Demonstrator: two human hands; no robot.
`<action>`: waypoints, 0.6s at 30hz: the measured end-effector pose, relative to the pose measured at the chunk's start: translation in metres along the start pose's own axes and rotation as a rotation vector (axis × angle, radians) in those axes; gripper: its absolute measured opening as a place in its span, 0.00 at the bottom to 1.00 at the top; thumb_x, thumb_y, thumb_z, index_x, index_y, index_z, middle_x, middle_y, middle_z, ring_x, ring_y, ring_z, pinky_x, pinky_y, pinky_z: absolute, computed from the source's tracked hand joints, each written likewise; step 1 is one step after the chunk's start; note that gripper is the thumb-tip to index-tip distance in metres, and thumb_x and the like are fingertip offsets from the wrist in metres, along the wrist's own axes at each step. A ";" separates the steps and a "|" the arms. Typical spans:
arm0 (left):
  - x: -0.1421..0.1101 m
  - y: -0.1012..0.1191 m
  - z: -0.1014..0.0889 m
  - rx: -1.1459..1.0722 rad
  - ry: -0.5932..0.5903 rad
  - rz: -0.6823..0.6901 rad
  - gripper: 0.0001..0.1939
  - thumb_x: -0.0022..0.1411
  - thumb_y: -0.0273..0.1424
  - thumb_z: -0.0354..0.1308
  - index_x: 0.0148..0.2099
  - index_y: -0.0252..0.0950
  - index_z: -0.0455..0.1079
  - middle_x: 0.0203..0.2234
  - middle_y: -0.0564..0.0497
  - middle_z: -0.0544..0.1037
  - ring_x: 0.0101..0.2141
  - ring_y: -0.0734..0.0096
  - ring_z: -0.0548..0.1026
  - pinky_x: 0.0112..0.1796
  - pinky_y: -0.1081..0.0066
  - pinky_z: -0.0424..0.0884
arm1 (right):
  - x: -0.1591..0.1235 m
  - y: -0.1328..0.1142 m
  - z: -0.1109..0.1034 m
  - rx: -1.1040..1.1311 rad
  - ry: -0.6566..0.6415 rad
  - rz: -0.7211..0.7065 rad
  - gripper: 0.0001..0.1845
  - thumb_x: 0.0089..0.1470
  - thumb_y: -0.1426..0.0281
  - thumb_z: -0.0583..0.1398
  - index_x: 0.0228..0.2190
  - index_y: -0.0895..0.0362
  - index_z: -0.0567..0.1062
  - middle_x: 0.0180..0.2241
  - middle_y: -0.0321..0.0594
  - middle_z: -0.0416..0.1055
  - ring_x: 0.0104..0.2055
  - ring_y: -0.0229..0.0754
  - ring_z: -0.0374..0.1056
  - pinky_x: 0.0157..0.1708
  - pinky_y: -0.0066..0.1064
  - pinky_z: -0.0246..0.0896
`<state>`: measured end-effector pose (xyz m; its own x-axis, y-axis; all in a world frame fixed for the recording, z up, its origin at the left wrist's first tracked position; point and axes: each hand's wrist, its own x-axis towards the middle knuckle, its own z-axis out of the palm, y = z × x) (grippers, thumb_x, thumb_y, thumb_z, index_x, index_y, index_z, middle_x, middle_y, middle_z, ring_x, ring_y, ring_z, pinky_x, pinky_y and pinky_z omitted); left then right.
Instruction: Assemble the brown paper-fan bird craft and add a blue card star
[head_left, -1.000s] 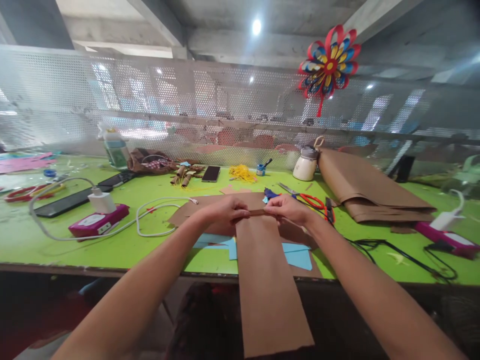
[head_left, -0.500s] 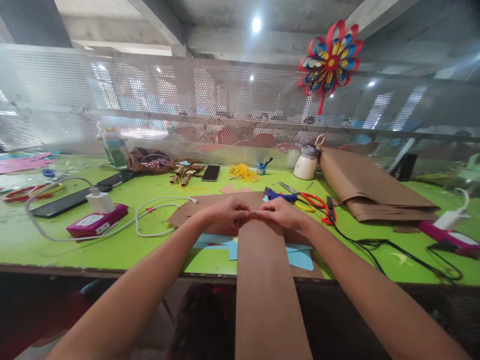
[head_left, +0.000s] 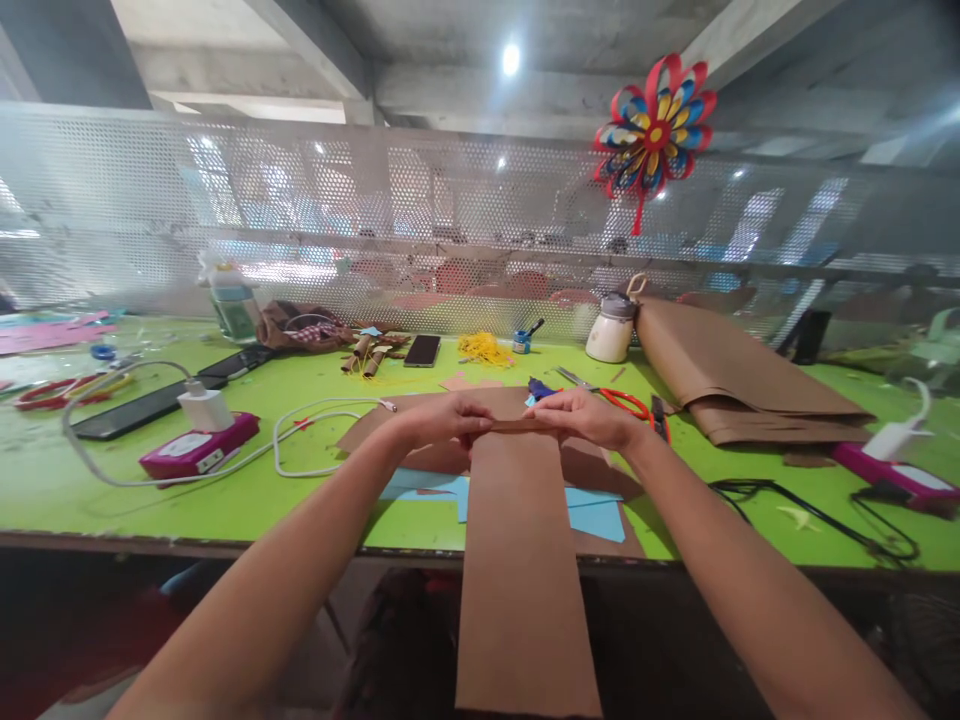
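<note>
A long strip of brown kraft paper [head_left: 521, 570] hangs from the table edge toward me, its far end rolled or folded over into a narrow band. My left hand [head_left: 454, 418] pinches the left end of that band. At the right end, my right hand [head_left: 581, 415] pinches it with thumb and fingers. Under the strip lie more brown paper [head_left: 405, 415] and light blue paper pieces [head_left: 596, 515]. Just beyond my right hand is a blue glue gun [head_left: 538, 388], partly covered, beside scissors with orange handles [head_left: 626, 403].
A magenta power strip [head_left: 199, 447] with a white charger and cable lies left. Behind are a phone [head_left: 422, 350], yellow strands [head_left: 485, 348], a blue jar [head_left: 522, 342] and a white bottle [head_left: 610, 330]. Folded brown paper [head_left: 742, 370] and a black cord [head_left: 810, 510] lie right.
The strip's far end now shows a wider folded band, and its near end has come into view. My right hand has shifted right, covering more of the glue gun.
</note>
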<state>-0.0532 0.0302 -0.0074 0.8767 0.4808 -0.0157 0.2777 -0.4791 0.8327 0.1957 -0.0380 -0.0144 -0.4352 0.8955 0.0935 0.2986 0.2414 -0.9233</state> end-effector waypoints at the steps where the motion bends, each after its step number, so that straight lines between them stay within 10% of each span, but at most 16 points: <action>1: 0.000 -0.002 -0.001 -0.040 -0.004 0.003 0.16 0.60 0.40 0.54 0.34 0.31 0.70 0.21 0.55 0.69 0.23 0.78 0.67 0.28 0.75 0.63 | 0.000 0.001 -0.001 0.088 0.030 -0.008 0.21 0.51 0.57 0.59 0.40 0.60 0.76 0.29 0.40 0.71 0.27 0.35 0.65 0.28 0.28 0.62; 11: -0.001 0.000 0.016 -0.554 -0.196 -0.007 0.12 0.56 0.35 0.61 0.38 0.31 0.70 0.24 0.54 0.71 0.24 0.78 0.69 0.28 0.74 0.66 | 0.000 -0.007 0.022 0.122 -0.169 -0.211 0.18 0.46 0.67 0.65 0.41 0.57 0.76 0.40 0.40 0.73 0.41 0.41 0.68 0.41 0.30 0.62; 18: 0.007 -0.006 0.036 -0.677 -0.409 -0.045 0.15 0.53 0.37 0.63 0.39 0.30 0.71 0.28 0.48 0.75 0.29 0.71 0.73 0.31 0.71 0.67 | -0.002 -0.009 0.028 0.050 -0.021 -0.262 0.13 0.52 0.63 0.62 0.35 0.61 0.74 0.35 0.40 0.72 0.37 0.40 0.68 0.40 0.35 0.65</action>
<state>-0.0345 0.0101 -0.0328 0.9815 0.1184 -0.1502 0.1321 0.1482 0.9801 0.1704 -0.0523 -0.0166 -0.5095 0.7968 0.3249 0.1316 0.4453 -0.8857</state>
